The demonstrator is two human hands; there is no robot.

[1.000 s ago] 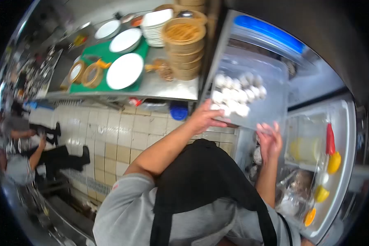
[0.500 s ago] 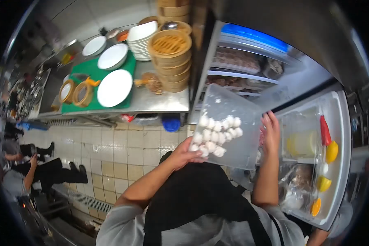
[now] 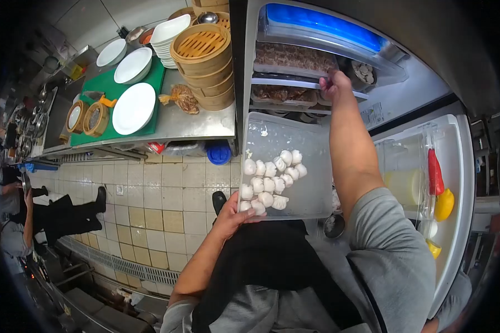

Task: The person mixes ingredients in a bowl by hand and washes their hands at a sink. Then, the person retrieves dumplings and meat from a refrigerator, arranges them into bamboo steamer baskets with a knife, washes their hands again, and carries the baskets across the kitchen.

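My left hand (image 3: 234, 217) grips the near left corner of a clear plastic container (image 3: 311, 191), thumb inside the rim. Inside lie several white pleated dumplings (image 3: 269, 185), mostly toward the left side. My right hand (image 3: 336, 84) reaches into the open fridge, fingers curled at the front corner of a clear plastic tray (image 3: 294, 67) filled with brownish-pink pieces on the upper shelf. The fingertips are partly hidden, so the exact hold is hard to see. Close to that hand stands a round metal pot (image 3: 363, 73) with pale pieces in it.
The fridge door (image 3: 455, 222) stands open on the right, with fruit-shaped magnets. Below the upper shelf sits another tray of dark food (image 3: 283, 94). Left is a steel counter (image 3: 205, 126) with bamboo steamers (image 3: 204, 66), white plates (image 3: 134, 108) and a green board (image 3: 108, 83). Two people stand far left.
My right hand has let go of the container's right side and moved up into the fridge to the upper tray. The dumpling container, still in my left hand, now sits straighter and further left.
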